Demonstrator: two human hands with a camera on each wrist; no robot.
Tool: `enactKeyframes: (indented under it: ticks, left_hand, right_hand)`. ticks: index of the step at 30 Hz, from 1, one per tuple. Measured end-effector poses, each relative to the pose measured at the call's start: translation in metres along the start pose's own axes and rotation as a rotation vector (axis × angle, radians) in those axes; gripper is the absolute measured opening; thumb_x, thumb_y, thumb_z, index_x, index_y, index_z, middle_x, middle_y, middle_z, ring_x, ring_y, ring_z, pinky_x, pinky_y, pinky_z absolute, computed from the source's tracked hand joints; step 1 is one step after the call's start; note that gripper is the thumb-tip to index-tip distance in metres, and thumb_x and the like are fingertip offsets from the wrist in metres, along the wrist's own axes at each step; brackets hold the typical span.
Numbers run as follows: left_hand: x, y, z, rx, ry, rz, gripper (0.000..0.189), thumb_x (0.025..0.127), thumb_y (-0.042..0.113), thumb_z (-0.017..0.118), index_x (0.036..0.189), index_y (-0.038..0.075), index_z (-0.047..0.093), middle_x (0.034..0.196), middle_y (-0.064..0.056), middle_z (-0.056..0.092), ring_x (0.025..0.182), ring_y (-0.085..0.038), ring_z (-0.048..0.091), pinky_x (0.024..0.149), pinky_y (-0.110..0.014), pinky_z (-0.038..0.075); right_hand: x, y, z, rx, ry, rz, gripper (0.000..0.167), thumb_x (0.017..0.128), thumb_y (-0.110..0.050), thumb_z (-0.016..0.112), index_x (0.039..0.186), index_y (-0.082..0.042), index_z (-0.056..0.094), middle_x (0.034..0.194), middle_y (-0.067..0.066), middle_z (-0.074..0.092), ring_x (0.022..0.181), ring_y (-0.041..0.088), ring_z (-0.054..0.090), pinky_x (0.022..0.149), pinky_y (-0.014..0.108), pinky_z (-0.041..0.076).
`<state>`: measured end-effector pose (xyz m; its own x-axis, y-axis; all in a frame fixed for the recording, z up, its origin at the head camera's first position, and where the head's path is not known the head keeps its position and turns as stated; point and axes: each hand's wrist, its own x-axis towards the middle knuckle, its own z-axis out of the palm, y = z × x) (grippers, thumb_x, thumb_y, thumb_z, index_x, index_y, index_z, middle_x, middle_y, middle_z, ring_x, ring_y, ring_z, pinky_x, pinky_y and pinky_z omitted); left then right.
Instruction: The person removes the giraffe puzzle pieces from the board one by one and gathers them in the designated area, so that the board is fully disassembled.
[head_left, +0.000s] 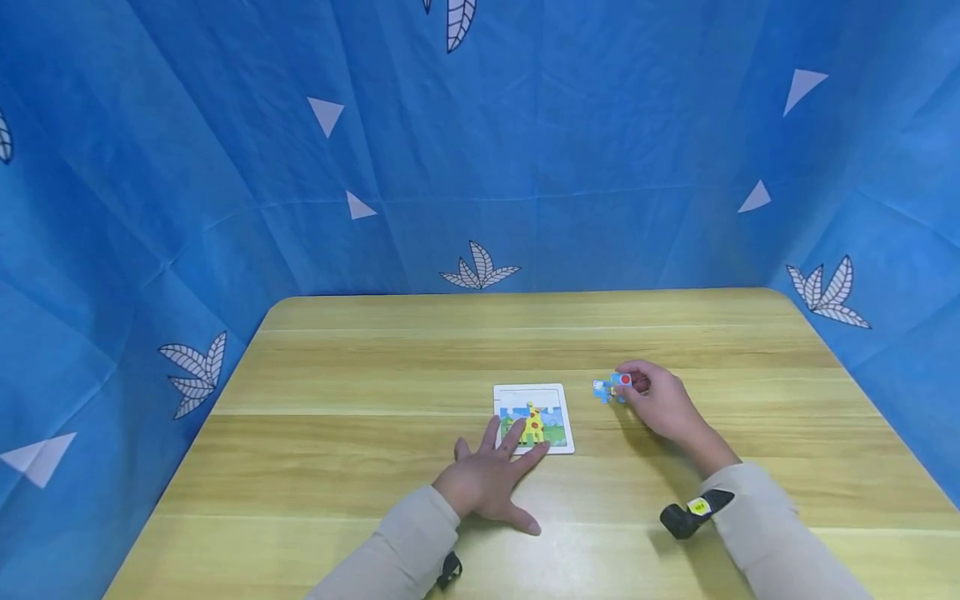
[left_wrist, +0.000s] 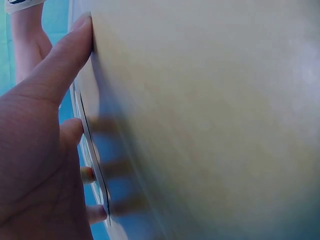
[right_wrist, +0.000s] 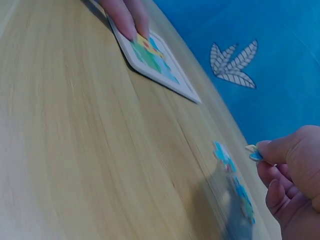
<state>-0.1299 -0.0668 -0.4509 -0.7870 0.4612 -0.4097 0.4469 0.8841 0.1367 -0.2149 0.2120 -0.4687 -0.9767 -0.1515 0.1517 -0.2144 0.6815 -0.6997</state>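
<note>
A white-framed jigsaw board (head_left: pixel 531 388) lies on the table, its lower part filled with a giraffe picture (head_left: pixel 534 423) and its upper part blank white. My left hand (head_left: pixel 487 482) rests with spread fingers on the board's near left edge, thumb out to the side on the wood. To the right of the board, my right hand (head_left: pixel 663 404) pinches a small puzzle piece (right_wrist: pixel 255 153) between thumb and fingertips, just above the table. Beneath it lie more blue puzzle pieces (right_wrist: pixel 224 156), close together; the fingers partly cover them in the head view.
The wooden table (head_left: pixel 360 358) has rounded far corners. A blue cloth (head_left: pixel 525 150) with leaf and triangle prints hangs behind it and along both sides. A black wrist camera (head_left: pixel 686 518) sits on the right sleeve.
</note>
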Motion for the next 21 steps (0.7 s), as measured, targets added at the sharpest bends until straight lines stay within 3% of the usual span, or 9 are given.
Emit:
enactKeyframes:
  ticks: [11,21]
  left_hand:
    - [0.002,0.0,0.001,-0.016,-0.002,0.001,0.106,0.063,0.077,0.063,0.149,0.045,0.01,0.16,0.0,-0.002,0.145,-0.035,0.0,0.1,-0.071,0.021]
    - [0.003,-0.001,0.002,-0.003,-0.004,-0.003,0.106,0.063,0.078,0.062,0.149,0.045,0.009,0.16,0.001,-0.003,0.145,-0.034,0.0,0.1,-0.071,0.021]
  right_hand:
    - [-0.012,0.021,-0.018,-0.041,0.038,0.06,0.03,0.089,-0.009,0.062,0.117,0.001,0.06,0.091,0.012,0.061,0.08,0.02,0.055,0.068,0.03,0.045]
    - [-0.02,0.036,-0.027,-0.069,0.073,0.084,0.03,0.09,-0.011,0.062,0.116,0.003,0.061,0.091,0.015,0.064,0.078,0.016,0.056,0.063,0.024,0.044]
